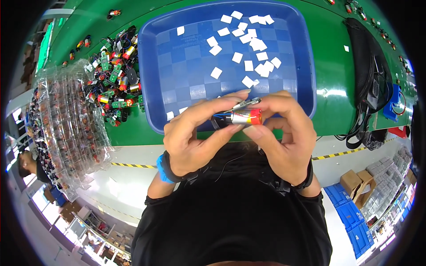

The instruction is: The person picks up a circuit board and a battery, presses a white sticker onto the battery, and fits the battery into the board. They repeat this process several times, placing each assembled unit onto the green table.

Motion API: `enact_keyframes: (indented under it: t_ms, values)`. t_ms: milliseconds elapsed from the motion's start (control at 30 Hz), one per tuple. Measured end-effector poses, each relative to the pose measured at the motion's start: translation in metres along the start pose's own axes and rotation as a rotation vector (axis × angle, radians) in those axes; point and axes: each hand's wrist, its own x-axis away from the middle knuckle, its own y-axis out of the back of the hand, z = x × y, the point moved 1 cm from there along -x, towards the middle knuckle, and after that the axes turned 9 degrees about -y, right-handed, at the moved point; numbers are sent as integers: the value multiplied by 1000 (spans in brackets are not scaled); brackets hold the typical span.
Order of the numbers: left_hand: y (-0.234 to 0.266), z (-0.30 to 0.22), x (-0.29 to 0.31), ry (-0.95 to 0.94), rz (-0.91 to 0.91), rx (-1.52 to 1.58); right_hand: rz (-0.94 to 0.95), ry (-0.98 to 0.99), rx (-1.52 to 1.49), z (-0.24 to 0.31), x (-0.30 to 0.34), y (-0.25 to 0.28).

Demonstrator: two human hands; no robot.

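Observation:
Both of my hands meet over the near edge of the blue tray [149,84]. Between them is a small cylindrical battery [242,117] with a silver body, a red end and thin wires. A small circuit board [246,104] sits just above it, seen nearly edge-on. My left hand [188,137] pinches the battery's dark, wired end between thumb and fingers. At the red end, the thumb and fingers of my right hand [290,137] close on it too. Small white squares [237,57] lie scattered in the tray, several of them overlapping.
A heap of batteries with green boards [116,73] lies left of the tray on the green table [330,111]. Stacked clear plastic blister trays [71,124] stand at the far left. On the right are a black bag [366,62] and a blue device [392,103].

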Motion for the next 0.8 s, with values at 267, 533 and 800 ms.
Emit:
enact_keyframes:
  t_ms: [267,533,800]
  values:
    - [4,-10,-7,-44,169,-216,114,151,156,-8,5,10]
    - [-1,-18,-13,-123,276,-415,63,22,-19,-9,10,9]
    - [-3,-5,-31,-238,350,-567,100,-219,-88,-3,0,14]
